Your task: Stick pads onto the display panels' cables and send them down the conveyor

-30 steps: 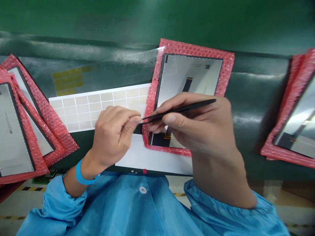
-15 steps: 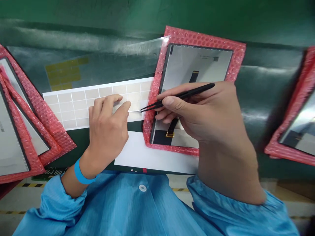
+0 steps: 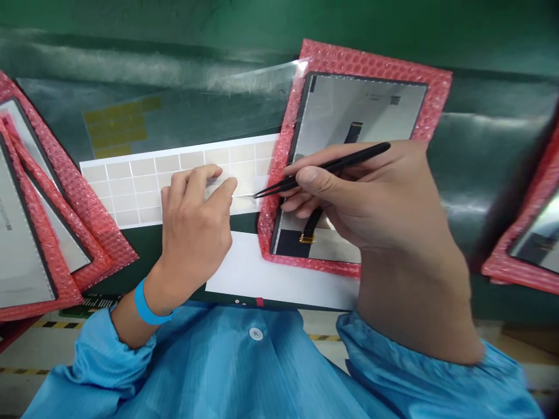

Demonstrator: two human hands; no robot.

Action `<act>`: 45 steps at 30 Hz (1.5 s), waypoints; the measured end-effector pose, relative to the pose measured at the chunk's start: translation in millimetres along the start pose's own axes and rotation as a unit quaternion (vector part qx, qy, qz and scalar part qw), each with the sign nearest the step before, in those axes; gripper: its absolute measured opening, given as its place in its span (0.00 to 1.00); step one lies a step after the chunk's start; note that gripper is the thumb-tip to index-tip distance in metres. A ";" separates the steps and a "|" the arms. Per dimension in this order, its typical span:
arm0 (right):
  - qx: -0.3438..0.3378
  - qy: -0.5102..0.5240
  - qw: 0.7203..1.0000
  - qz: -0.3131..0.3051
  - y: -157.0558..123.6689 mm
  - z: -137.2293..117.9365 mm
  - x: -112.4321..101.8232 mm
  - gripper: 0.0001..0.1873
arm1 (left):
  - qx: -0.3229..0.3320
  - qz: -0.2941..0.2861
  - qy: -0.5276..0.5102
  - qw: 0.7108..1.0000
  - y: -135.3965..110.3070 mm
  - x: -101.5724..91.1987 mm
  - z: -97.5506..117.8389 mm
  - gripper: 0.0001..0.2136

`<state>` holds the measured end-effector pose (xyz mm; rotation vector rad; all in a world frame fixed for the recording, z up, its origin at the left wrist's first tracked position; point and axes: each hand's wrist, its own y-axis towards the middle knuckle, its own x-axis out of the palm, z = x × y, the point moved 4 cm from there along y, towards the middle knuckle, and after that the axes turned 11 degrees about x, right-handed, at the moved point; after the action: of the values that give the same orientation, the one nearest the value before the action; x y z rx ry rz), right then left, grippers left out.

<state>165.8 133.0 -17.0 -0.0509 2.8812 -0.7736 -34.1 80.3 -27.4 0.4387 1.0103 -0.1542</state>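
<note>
My right hand (image 3: 349,186) is closed around black tweezers (image 3: 345,163), held above a display panel (image 3: 375,110). The tweezer tips point left and meet the edge of a pale sticker (image 3: 242,202) on a white sticker sheet (image 3: 146,185). A thin dark line shows along that sticker's upper edge by the tips. My left hand (image 3: 196,215) rests on the sheet with fingers bent, thumb and forefinger apart, holding nothing. The panel lies on a pink bubble-wrap sleeve (image 3: 371,61), partly hidden by my right hand; a flex cable (image 3: 353,132) shows on its back.
Several panels in pink bubble wrap (image 3: 105,233) overlap at the left, and another wrapped panel (image 3: 537,233) lies at the right. A clear film with yellow labels (image 3: 116,125) is behind the sheet. White paper (image 3: 244,267) lies near the table's front edge.
The whole view has shifted slightly, so things appear a little further right. Both hands keep nearly the same pose, and the tweezer tips stay at the sticker's edge.
</note>
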 end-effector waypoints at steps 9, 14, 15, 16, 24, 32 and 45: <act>-0.153 -0.102 0.982 0.038 -9.7 -9.7 9.2 0.16 | -0.003 -0.006 -0.004 1.000 0.8 -0.3 -2.3 0.13; -0.135 -0.083 0.987 0.009 -7.4 -12.0 4.4 0.19 | -0.002 -0.006 0.006 1.000 2.4 -2.2 -2.1 0.12; -0.124 -0.072 0.990 0.005 -6.3 -12.1 3.0 0.20 | -0.002 -0.005 0.009 1.000 2.6 -2.5 -2.0 0.12; -0.112 -0.058 0.992 0.003 -5.2 -11.9 1.7 0.20 | -0.001 -0.004 0.011 1.000 2.7 -2.5 -2.1 0.12; -0.058 -0.026 0.998 -0.017 0.6 -7.1 -2.4 0.13 | -0.002 -0.001 0.009 1.000 2.4 -1.4 -2.4 0.12; -0.059 -0.054 0.996 -0.043 4.6 -7.9 1.4 0.11 | -0.002 -0.003 0.010 1.000 1.8 -1.1 -2.4 0.12; -0.094 0.111 0.989 -0.007 -5.2 -13.6 -16.5 0.25 | 0.016 0.017 -0.003 1.000 3.8 -3.4 -7.8 0.11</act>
<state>179.8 136.4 -0.4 -0.0066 3.1603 -0.5365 -40.8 86.8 -27.0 0.4841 0.9953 -0.1405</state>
